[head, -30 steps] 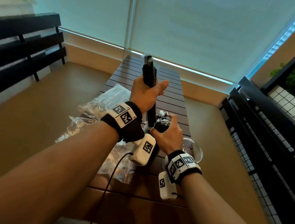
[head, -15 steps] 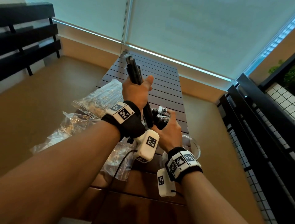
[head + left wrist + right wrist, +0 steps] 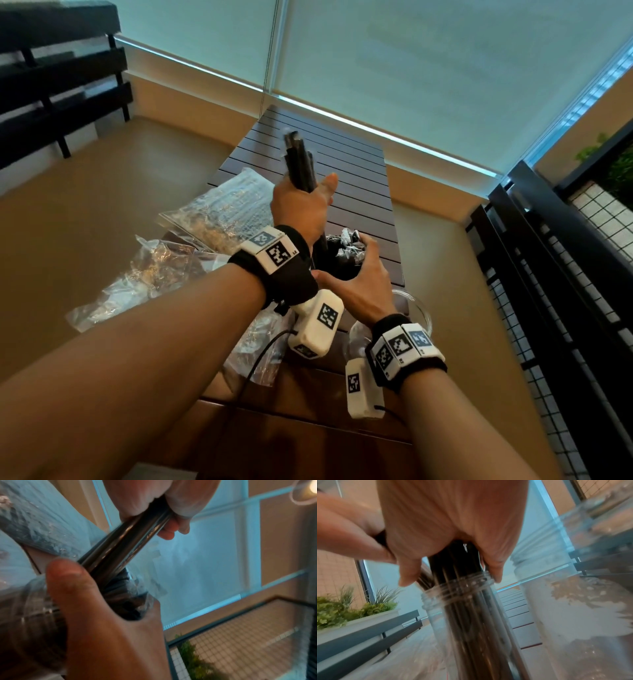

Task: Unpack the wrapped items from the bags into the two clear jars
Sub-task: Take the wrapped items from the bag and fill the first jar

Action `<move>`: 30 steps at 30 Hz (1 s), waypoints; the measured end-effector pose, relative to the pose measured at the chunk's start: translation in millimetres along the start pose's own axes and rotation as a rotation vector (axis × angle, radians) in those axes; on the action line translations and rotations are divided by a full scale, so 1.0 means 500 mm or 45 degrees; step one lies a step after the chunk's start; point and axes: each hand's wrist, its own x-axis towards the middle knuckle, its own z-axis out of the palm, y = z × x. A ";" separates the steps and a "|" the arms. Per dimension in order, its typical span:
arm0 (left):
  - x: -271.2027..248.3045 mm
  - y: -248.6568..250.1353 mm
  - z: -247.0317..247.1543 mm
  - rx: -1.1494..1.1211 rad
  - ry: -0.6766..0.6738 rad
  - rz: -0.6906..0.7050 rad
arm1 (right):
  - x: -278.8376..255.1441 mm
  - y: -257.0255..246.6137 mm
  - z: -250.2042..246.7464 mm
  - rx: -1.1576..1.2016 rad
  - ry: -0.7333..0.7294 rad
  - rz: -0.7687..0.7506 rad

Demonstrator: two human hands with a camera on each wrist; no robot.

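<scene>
My left hand [image 3: 301,205] grips a bundle of long black wrapped sticks [image 3: 299,161] above its middle; the bundle leans up and to the left. Its lower end stands in a clear jar [image 3: 335,270] that holds more black wrapped items with crinkled tops [image 3: 349,243]. My right hand [image 3: 356,284] grips this jar round its mouth. In the right wrist view the fingers [image 3: 409,574] curl over the threaded jar rim [image 3: 458,588], with the sticks [image 3: 471,615] running down inside. The left wrist view shows the bundle [image 3: 126,543] between both hands.
A second clear jar [image 3: 416,308] stands just right of my right wrist. Several crumpled clear bags [image 3: 219,209] lie on the left of the slatted wooden table [image 3: 342,164]. A black railing [image 3: 548,274] runs along the right, a black bench [image 3: 51,85] stands far left.
The bundle stood upright a second ago; my left hand has tilted its top to the left. My right hand has stayed on the jar mouth.
</scene>
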 end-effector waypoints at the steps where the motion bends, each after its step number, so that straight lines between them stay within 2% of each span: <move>1: -0.007 0.000 0.004 0.057 -0.061 0.038 | -0.001 0.000 0.006 0.011 0.054 -0.002; 7: -0.043 0.008 0.019 0.302 -0.529 0.244 | 0.006 0.006 0.009 0.033 0.044 -0.038; 10: -0.057 0.001 0.031 0.380 -0.677 0.348 | 0.008 0.015 0.009 -0.012 0.048 -0.075; 13: -0.054 0.004 0.027 0.422 -0.779 0.336 | 0.007 0.020 0.003 -0.027 0.019 -0.052; 14: -0.045 0.011 0.022 0.372 -0.752 0.280 | 0.007 0.021 -0.001 -0.033 0.006 -0.042; 17: -0.002 0.040 0.001 0.035 -0.484 0.104 | 0.009 0.023 -0.013 -0.104 -0.014 -0.040; 19: 0.019 0.048 -0.006 -0.138 -0.372 0.040 | 0.011 0.023 -0.016 -0.125 -0.032 -0.038; 24: 0.015 0.017 0.002 -0.109 -0.330 0.034 | 0.010 0.007 -0.007 -0.100 -0.012 -0.030; 28: -0.001 -0.017 -0.002 -0.008 -0.295 0.057 | 0.001 0.005 0.007 -0.114 0.098 -0.034; 30: -0.011 -0.024 0.003 0.071 -0.339 0.092 | 0.001 0.004 0.013 -0.137 0.134 -0.027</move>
